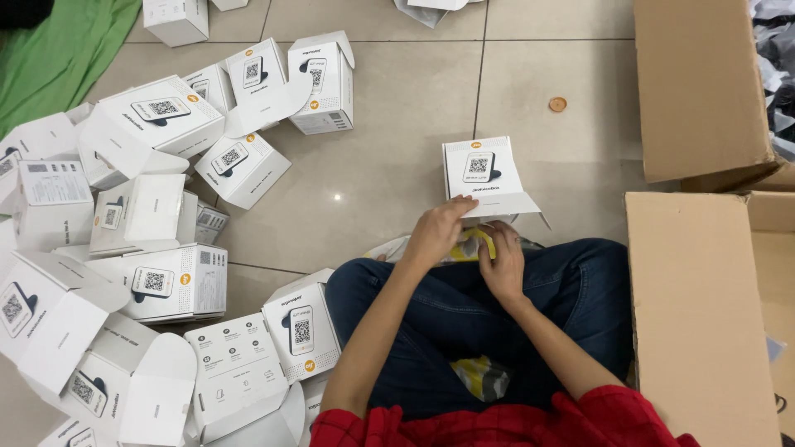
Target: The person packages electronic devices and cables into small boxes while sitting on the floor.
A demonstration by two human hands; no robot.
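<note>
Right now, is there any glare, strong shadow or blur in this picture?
Head view: one small bright glare spot on the glossy floor tile; light is even, shadows soft under the white box that the left hand touches; right hand and boxes look sharp; the cardboard carton at the right edge is slightly stretched.

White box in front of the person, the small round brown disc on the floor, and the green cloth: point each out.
White box [480, 168], head view, top face.
Brown disc [557, 104], head view, centre.
Green cloth [58, 58], head view, middle.
</note>
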